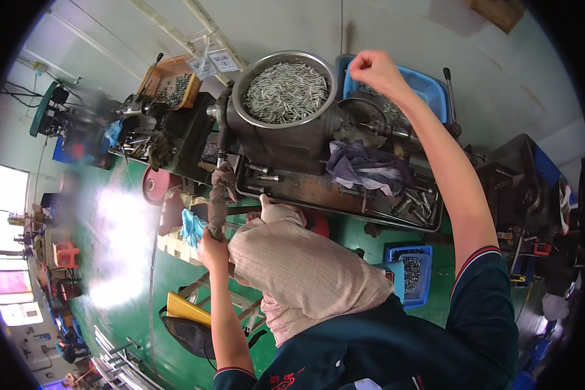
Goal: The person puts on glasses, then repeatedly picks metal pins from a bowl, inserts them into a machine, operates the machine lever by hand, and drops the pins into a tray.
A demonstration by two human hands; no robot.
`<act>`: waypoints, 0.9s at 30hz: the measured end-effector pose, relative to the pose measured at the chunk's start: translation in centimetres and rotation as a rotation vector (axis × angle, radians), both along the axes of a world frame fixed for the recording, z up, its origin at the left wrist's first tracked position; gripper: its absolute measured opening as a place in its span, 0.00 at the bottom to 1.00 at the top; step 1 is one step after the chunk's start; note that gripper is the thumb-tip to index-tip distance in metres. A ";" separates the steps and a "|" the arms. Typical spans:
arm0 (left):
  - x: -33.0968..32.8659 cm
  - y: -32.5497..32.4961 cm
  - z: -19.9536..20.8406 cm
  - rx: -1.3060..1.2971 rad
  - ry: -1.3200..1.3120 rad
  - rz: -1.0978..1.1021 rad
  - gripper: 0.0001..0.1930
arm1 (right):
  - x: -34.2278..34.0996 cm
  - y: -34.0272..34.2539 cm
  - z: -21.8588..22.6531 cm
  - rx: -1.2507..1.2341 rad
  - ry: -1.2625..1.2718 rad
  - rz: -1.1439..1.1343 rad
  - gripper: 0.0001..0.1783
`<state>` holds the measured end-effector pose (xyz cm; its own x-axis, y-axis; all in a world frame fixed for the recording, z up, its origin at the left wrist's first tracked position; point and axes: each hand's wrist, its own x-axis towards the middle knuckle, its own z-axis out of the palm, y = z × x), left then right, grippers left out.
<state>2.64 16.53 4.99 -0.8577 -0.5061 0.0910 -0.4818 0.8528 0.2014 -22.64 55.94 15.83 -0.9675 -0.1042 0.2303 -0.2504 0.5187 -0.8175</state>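
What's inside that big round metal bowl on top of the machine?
The metal bowl is heaped nearly to its rim with small silvery metal pins, lying every way. Only the top layer shows; the bowl's bottom and whatever lies deeper are covered by the pile.

Left hand [212, 248] gripping rag-wrapped lever [220, 195], right fist [375, 69] above blue crate [429, 88]

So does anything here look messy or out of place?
A crumpled grey rag lies dumped on the machine's tray, with loose metal parts scattered beside it. The left hand grips a rag-wrapped lever.
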 end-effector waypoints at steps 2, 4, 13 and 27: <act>-0.3 0.0 -0.1 0.024 -0.025 -0.002 0.14 | 0.2 1.5 -4.1 -0.001 -0.103 0.030 0.06; -0.4 0.3 0.1 0.037 -0.031 0.008 0.17 | 1.3 1.6 -7.2 0.014 -0.175 0.039 0.08; -0.2 0.6 0.3 0.051 -0.010 -0.008 0.14 | 3.0 0.6 -9.8 0.076 -0.223 0.020 0.10; -0.2 0.6 0.4 0.040 -0.004 -0.002 0.13 | 3.3 0.0 -9.4 0.069 -0.215 0.013 0.10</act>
<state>2.46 17.15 5.35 -0.8592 -0.5071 0.0675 -0.4805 0.8453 0.2336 -19.36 55.95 6.39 -0.9920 -0.1255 0.0110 -0.0816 0.5729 -0.8155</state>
